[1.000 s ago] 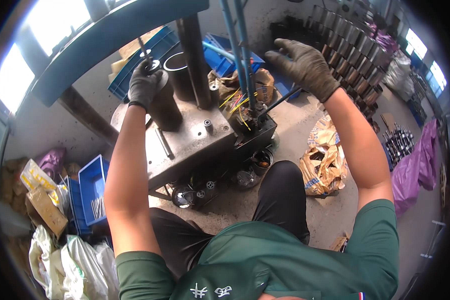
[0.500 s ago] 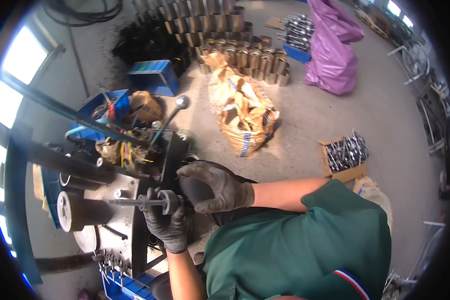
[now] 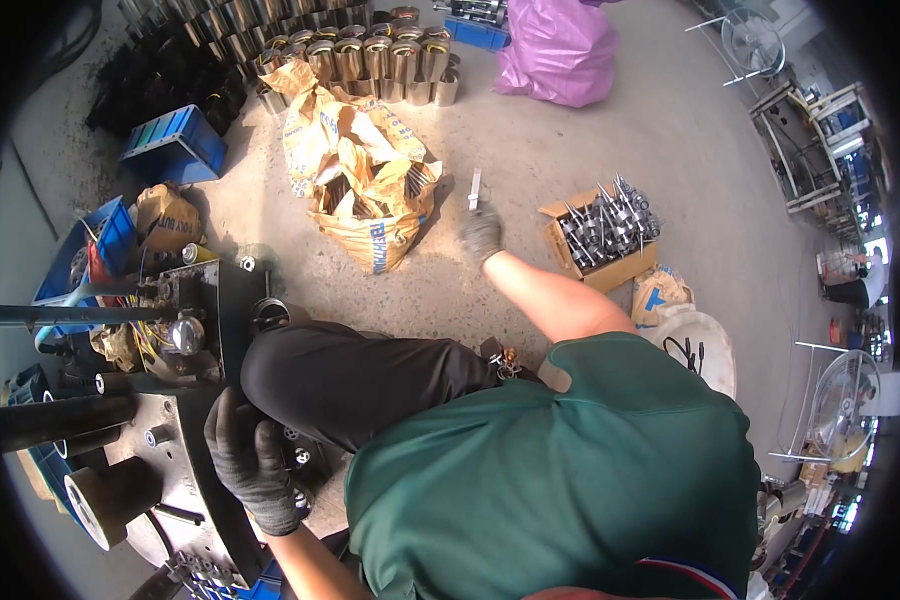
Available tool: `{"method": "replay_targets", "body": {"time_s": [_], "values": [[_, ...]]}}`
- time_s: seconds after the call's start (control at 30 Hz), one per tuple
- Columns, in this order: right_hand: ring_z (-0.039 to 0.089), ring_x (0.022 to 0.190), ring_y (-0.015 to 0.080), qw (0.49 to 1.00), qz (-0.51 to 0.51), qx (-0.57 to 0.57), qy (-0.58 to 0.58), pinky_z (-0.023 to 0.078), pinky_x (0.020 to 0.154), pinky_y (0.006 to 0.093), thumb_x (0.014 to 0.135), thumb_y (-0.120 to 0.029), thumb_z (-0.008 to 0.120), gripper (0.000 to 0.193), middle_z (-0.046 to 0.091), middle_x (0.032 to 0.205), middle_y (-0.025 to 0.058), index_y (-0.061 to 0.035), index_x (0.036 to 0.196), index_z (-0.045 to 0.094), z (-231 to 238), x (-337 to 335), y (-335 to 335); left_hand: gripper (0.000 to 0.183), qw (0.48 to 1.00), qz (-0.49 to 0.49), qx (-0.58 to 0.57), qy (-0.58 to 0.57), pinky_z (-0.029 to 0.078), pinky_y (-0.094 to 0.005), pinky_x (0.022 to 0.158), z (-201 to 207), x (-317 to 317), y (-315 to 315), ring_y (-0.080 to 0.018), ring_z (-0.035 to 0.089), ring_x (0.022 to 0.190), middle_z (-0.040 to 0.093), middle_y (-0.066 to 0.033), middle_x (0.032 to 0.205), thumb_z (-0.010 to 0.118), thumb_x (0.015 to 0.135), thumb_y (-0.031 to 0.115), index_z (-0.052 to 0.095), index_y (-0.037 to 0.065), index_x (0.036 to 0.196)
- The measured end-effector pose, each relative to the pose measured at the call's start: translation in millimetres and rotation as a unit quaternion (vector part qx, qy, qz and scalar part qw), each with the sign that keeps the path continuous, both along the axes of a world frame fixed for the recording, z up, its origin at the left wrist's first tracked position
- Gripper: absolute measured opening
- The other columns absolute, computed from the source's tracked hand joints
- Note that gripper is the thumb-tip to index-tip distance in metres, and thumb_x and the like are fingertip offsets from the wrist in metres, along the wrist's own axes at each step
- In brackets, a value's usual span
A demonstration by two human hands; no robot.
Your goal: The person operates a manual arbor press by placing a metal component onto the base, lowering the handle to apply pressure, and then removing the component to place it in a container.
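One grey-gloved right hand (image 3: 483,234) seems closed on a slim silvery metal piece (image 3: 474,188), between a torn tan paper sack (image 3: 346,229) and an open brown cardboard box (image 3: 620,271); well apart, the grey-gloved left hand (image 3: 247,458) is spread, apparently empty, beside the steel-topped bench (image 3: 175,470). One-handed handling looks in hand, calling for steady grip. The box holds shafted silver parts (image 3: 615,225); the sack, thin metal pieces (image 3: 421,181).

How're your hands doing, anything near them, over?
Left hand: open, beside the metal worktable. Right hand: at a small silvery piece, grip unclear. Nearby: brown sack and cardboard box of metal parts, either side.
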State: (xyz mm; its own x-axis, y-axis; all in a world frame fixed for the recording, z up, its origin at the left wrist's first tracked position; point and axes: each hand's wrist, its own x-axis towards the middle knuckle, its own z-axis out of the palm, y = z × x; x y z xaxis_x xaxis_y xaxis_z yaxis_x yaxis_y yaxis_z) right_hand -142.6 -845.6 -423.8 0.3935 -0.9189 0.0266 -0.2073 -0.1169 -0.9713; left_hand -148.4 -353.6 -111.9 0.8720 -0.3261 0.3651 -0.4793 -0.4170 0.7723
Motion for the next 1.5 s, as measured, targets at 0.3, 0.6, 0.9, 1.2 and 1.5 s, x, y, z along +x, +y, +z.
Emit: {"method": "replay_targets", "body": {"time_s": [0.3,0.6,0.9,1.2,1.5], "values": [[0.066,0.120,0.0308,0.682,-0.053,-0.295,0.667,0.051,0.105,0.0472,0.091,-0.056,0.065,0.059,0.067,0.135,0.0122,-0.0175,0.135,0.064,183,-162,-228,0.046,0.965,0.163,-0.142,0.149,0.046,-0.0363,0.109,-55,-24,117,-0.0226,0.060,0.123,0.061,-0.0123,0.143,0.062,0.105,0.017,0.054,-0.001,0.147],[0.062,0.130,0.0372,0.678,0.138,-0.202,0.693,0.050,0.108,0.0485,0.093,-0.036,0.060,0.043,0.064,0.139,0.0198,-0.0110,0.125,0.074,140,-94,-239,0.046,0.968,0.225,-0.098,0.057,0.052,-0.0344,0.101,-46,-38,109,-0.0201,0.064,0.113,0.069,-0.0123,0.127,0.069,0.102,0.026,0.060,-0.003,0.138],[0.069,0.102,0.0295,0.691,0.618,-0.369,0.073,0.058,0.088,0.0398,0.091,-0.003,0.068,0.028,0.069,0.115,0.0178,0.0009,0.118,0.067,231,80,58,0.037,0.924,0.376,-0.041,-0.062,0.054,-0.0294,0.096,-29,-44,232,-0.0160,0.067,0.106,0.070,-0.0084,0.119,0.069,0.098,0.003,0.064,0.003,0.135],[0.070,0.105,0.0413,0.311,0.861,-0.303,-0.265,0.060,0.085,0.0428,0.075,0.015,0.060,0.047,0.067,0.126,0.0200,-0.0066,0.117,0.063,347,95,396,0.016,0.583,0.615,-0.520,-0.109,0.051,-0.0225,0.056,-34,-117,342,-0.0137,0.065,0.071,0.070,-0.0068,0.094,0.060,0.104,0.013,0.066,0.005,0.116],[0.067,0.095,0.0358,0.125,0.891,-0.414,-0.136,0.053,0.098,0.0460,0.072,-0.009,0.073,0.023,0.070,0.094,0.0117,-0.0103,0.096,0.071,215,117,515,0.040,0.464,0.464,-0.753,-0.045,0.057,-0.0429,0.105,-60,-104,383,-0.0361,0.061,0.126,0.056,-0.0211,0.139,0.048,0.107,0.027,0.051,-0.004,0.131]]}}
